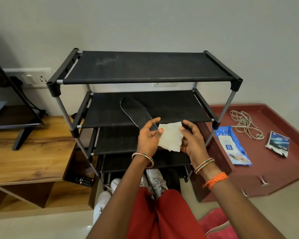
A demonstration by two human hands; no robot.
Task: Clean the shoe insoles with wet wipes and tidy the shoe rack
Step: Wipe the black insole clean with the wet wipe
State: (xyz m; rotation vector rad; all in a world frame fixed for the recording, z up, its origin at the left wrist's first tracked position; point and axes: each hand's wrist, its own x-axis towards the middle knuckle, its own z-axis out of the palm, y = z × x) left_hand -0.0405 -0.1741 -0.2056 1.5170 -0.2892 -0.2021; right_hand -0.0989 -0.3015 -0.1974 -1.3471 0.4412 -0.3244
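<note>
— Pinching wipe (170, 138) mid-frame, both hands' fingers (160, 131) clamped on its edges; insole (136, 112) lying above, overhanging second shelf (171, 107).
— Could knock insole off. Might tear wipe, pulling apart.

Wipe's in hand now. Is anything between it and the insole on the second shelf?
Nothing visible. Both hands, left hand and right hand, pinch the wet wipe in front of the rack, right at the heel end of the insole. The shelf around it is bare.
</note>
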